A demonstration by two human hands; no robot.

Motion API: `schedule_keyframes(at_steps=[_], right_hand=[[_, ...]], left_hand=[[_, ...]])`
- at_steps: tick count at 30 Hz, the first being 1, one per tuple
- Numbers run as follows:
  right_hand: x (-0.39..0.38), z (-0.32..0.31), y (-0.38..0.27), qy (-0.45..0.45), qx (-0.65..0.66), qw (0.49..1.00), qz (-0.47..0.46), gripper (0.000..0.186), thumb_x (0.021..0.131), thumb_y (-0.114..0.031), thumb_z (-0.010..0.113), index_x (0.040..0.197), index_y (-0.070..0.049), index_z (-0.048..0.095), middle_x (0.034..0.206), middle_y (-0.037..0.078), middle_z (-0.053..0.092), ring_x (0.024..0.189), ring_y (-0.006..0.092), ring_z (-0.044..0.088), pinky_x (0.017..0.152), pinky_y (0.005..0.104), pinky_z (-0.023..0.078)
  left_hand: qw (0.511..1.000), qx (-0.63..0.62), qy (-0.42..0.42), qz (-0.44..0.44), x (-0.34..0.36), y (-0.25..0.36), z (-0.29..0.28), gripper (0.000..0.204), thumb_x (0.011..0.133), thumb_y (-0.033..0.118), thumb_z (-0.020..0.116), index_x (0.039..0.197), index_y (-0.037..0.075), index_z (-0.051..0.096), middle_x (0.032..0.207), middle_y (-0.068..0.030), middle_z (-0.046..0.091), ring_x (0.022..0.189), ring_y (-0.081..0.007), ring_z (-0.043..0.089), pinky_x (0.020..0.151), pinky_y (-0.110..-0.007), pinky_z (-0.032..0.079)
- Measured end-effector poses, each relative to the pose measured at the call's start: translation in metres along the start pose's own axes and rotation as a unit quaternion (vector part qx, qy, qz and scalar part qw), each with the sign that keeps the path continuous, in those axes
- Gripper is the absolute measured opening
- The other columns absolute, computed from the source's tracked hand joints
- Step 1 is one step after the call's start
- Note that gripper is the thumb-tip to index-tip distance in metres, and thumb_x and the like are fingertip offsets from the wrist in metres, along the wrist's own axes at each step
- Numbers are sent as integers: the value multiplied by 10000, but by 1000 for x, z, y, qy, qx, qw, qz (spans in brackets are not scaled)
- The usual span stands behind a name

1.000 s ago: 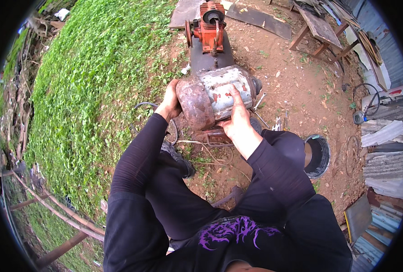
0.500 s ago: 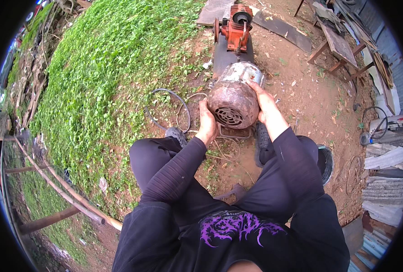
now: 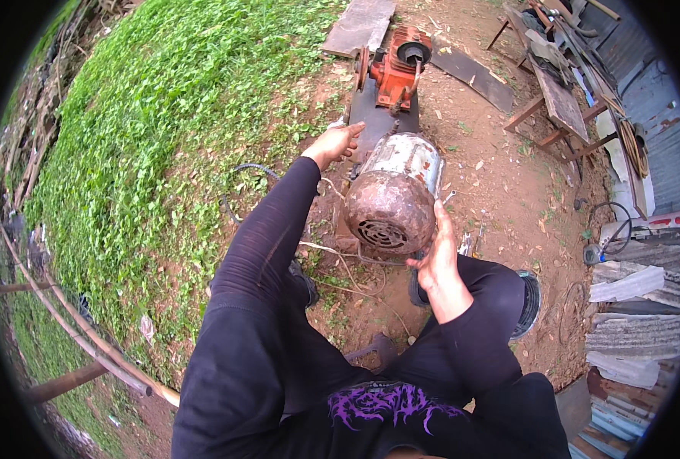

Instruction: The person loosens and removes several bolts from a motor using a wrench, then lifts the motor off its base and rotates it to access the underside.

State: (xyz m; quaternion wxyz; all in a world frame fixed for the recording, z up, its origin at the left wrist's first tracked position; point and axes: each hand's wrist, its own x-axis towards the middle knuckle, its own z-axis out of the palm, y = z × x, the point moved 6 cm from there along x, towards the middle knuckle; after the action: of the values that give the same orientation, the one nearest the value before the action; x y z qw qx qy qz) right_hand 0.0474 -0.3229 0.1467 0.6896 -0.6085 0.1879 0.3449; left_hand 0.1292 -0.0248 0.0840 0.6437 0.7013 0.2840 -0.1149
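Observation:
A rusty electric motor (image 3: pixel 392 206) with a slotted end cover sits in front of me at the near end of a dark cylindrical tank (image 3: pixel 366 122). A red compressor pump (image 3: pixel 403 69) with a pulley stands farther along the tank. My right hand (image 3: pixel 441 264) cups the motor's lower right side, fingers along its flank and thumb near the end cover. Reaching past the motor's left side, my left hand (image 3: pixel 335 145) holds nothing. Its fingers are apart and point toward the tank between motor and pump.
A wrench (image 3: pixel 449 196) and other metal tools (image 3: pixel 468 243) lie right of the motor. A cable (image 3: pixel 347 260) loops over the ground near my feet. Beside my right knee is a dark round container (image 3: pixel 529 306). A wooden bench (image 3: pixel 558 107) and corrugated sheets (image 3: pixel 634 336) line the right.
My left hand has let go of the motor's left side and moved forward toward the tank. My right hand has slid lower on the motor's right side. The view has shifted slightly.

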Motion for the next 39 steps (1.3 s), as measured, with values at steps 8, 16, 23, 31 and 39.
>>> schedule_keyframes(at_steps=[8,16,23,31,39], right_hand=[[-15,25,57,-83,214,973,23,950,814,-504,740,1469,-92,188,1427,233,241,1277,390,389,937,608,462],[-19,39,74,-54,301,952,27,983,815,-599,679,1477,-96,153,1442,176,310,1303,388,410,1050,615,389],[-11,43,74,-103,289,952,-12,877,778,-572,728,1408,-99,342,1424,123,397,1335,352,380,1073,625,359],[-5,36,75,-69,349,934,-13,698,753,-473,798,1259,-119,471,1336,63,464,1263,304,436,1112,623,321],[1,15,77,-86,330,940,-14,1014,706,-599,770,1443,-94,289,1415,125,419,1309,352,418,1107,604,330]], left_hand=[[950,-86,-299,-10,47,49,96,441,958,424,581,1174,43,630,1082,-50,676,925,-117,642,860,-308,511],[946,-13,-312,-86,101,38,112,411,916,429,642,1102,63,668,1031,-61,705,854,-127,667,804,-304,536],[946,160,-281,9,107,47,121,484,922,414,595,1272,81,622,1236,-76,643,1033,-160,633,903,-313,486],[934,-4,-357,-18,106,36,129,285,989,142,438,1201,83,618,1139,-13,648,970,-92,631,856,-255,517],[951,-98,-285,-68,91,35,104,249,959,211,504,1023,39,673,871,-19,706,688,-80,657,658,-245,548]])
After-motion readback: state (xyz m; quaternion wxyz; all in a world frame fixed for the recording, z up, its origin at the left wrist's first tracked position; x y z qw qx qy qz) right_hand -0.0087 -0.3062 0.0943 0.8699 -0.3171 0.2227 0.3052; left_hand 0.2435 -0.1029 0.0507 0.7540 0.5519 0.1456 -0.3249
